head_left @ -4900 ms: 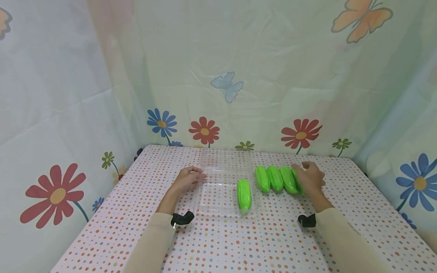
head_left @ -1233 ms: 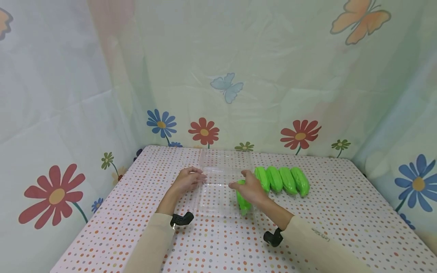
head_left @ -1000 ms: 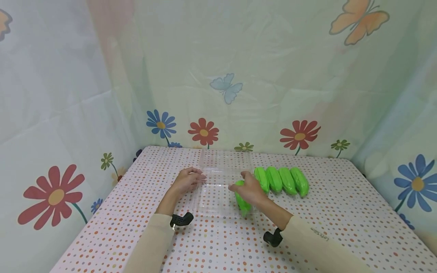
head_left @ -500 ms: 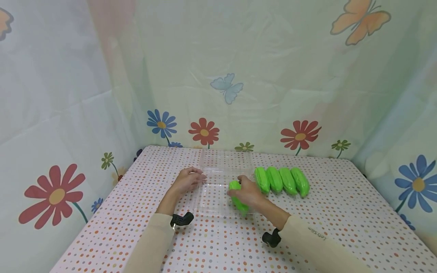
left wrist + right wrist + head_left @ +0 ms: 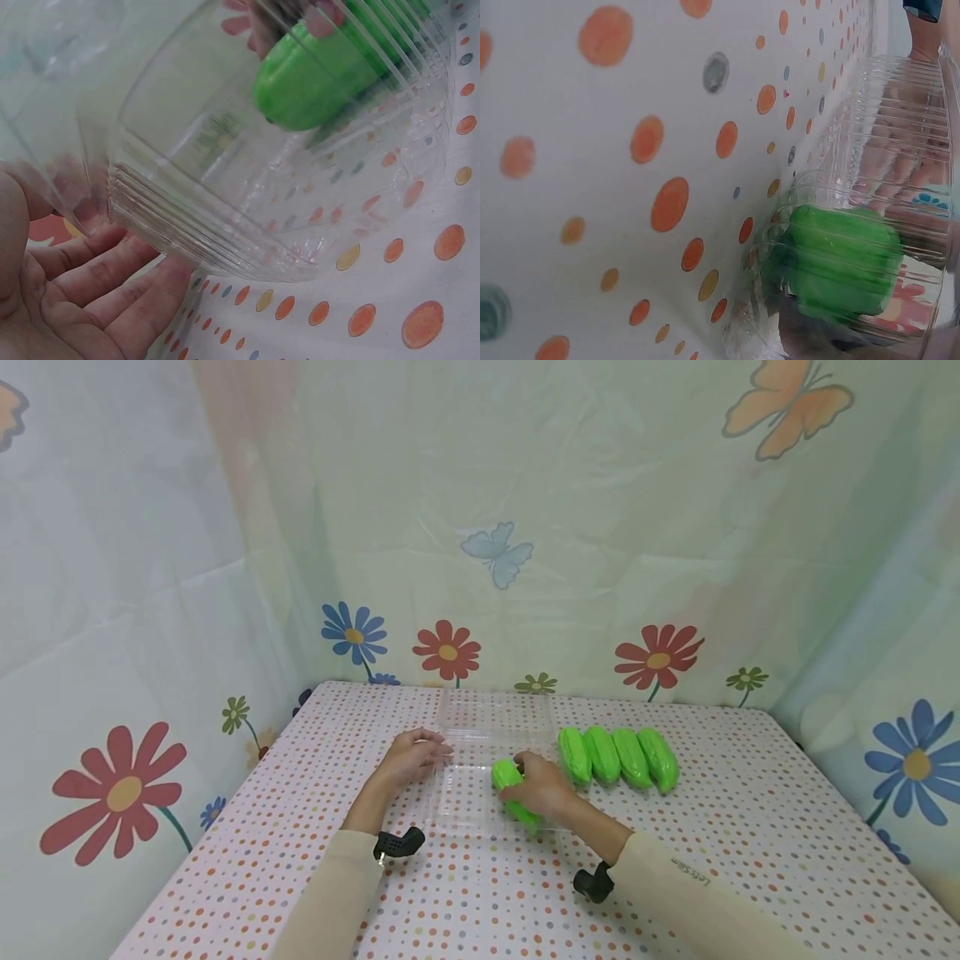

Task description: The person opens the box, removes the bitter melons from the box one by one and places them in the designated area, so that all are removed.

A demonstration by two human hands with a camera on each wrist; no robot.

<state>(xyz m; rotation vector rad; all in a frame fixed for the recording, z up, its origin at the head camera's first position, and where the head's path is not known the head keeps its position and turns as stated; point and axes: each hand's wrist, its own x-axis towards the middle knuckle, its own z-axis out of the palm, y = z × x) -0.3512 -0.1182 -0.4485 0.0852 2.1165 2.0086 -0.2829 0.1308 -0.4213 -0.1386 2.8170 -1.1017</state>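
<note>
A clear plastic clamshell box (image 5: 463,817) lies on the table with its lid (image 5: 495,714) folded back. Inside its base, a bright green cucumber-shaped toy (image 5: 507,773) slants toward the front right, and my right hand (image 5: 546,787) grips it from the right side. In the left wrist view, the toy's rounded end (image 5: 300,90) shows through the clear wall. My left hand (image 5: 408,758) is at the box's left back corner; its nearly straight fingers (image 5: 142,292) touch the ribbed outer wall. The right fingers are partly hidden behind the toy.
Several more green cucumber-shaped toys (image 5: 602,753) lie side by side to the right of the box. A dotted cloth (image 5: 712,827) covers the table. A flower-printed curtain (image 5: 585,585) rises along the back and both sides.
My right hand has gone from the row at right to the toy in the box, and has shifted it leftward within the base, tilting it. My left hand has stayed put.
</note>
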